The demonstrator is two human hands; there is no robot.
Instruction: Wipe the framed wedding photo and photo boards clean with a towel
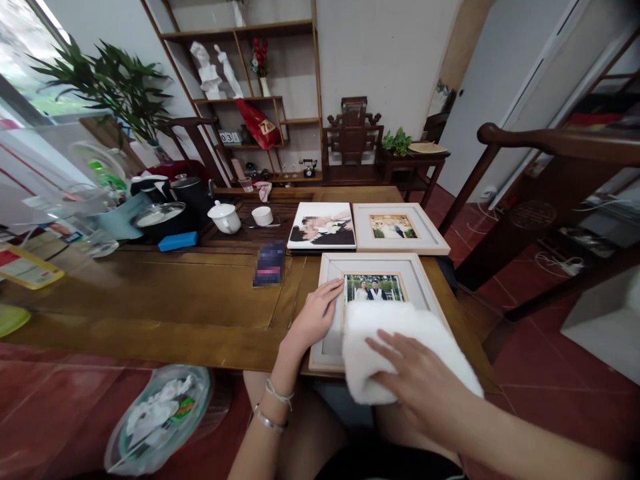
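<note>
One frame (376,265) lies on the table (200,287) — the left hand (316,313), fingers nearly straight and gripping nothing, touches it beside the photo (376,288), while the right hand (413,373), fingers spread, rests on a cloth (405,320) over its lower part.

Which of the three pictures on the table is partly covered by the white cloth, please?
The front framed picture, with the left hand on it; the rear framed picture and the picture left of that are uncovered.
</note>
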